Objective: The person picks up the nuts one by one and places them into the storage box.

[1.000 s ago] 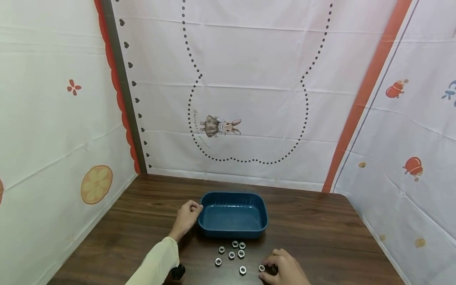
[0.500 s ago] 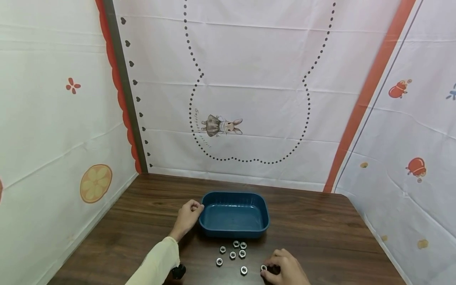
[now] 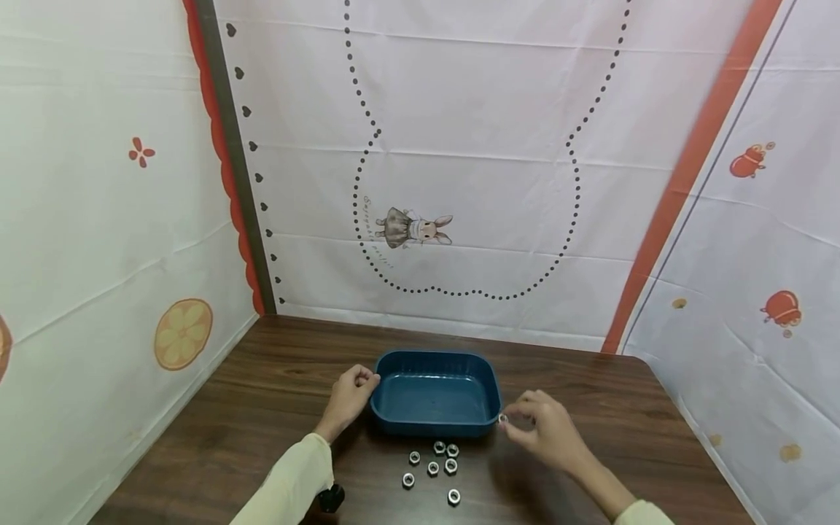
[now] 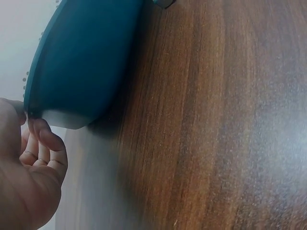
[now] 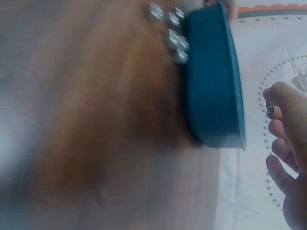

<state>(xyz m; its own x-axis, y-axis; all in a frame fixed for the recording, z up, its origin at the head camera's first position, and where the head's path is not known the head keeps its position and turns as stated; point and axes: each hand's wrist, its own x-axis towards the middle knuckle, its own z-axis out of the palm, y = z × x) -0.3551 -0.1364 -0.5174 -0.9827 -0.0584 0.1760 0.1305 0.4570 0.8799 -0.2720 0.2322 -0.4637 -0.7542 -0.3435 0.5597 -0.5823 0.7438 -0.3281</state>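
A dark blue rectangular tray [image 3: 436, 429] stands on the wooden table. My left hand [image 3: 349, 397] pinches its left rim between thumb and fingers, as the left wrist view also shows. Beside the tray's front right corner, my right hand [image 3: 547, 430] pinches a metal hex nut [image 3: 502, 418] between thumb and forefinger. In the right wrist view only a small part of that nut [image 5: 270, 109] shows at the fingertips. Several more nuts lie in front of the tray, among them one nut [image 3: 454, 497] nearest the table's front.
A small black object [image 3: 331, 499] sits by the left sleeve [image 3: 289, 481]. The brown wooden table [image 3: 623, 423] is bordered by white printed cloth [image 3: 499, 204] at the back and on both sides.
My right hand has lifted the nut from the table's front right and carried it forward to the tray's right corner. My left hand stays at the rim. The head view has shifted slightly.
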